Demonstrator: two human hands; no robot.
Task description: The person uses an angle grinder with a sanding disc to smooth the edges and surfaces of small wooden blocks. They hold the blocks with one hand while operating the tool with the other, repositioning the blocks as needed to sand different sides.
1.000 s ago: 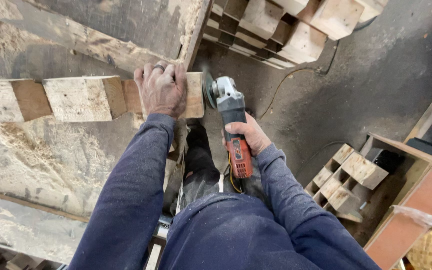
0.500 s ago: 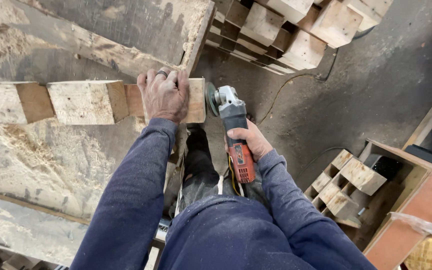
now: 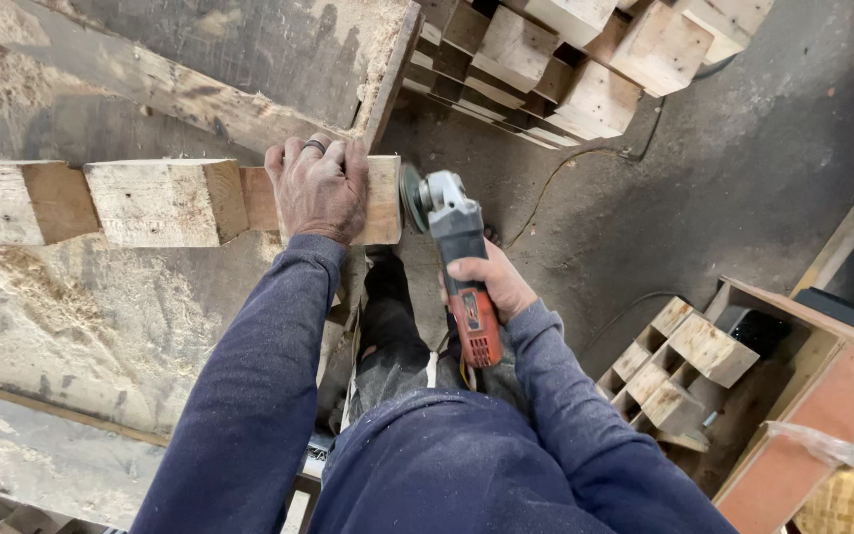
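My left hand (image 3: 320, 188) lies flat on the end of a long wooden piece (image 3: 150, 203) made of blocks, which rests across a dusty workbench (image 3: 81, 316). My right hand (image 3: 491, 282) grips the red and grey body of an angle grinder (image 3: 457, 257). The grinder's disc (image 3: 411, 196) stands against the end face of the wooden piece, just right of my left hand. A ring sits on one finger of the left hand.
Sawdust covers the workbench. Stacked wooden block frames (image 3: 565, 59) lie on the floor ahead, and more (image 3: 679, 366) sit at the right beside a wooden crate (image 3: 822, 396). A cable (image 3: 565, 178) runs across the grey floor.
Hands and grinder hold the same pose against the wood's end; only the camera view shifted slightly.
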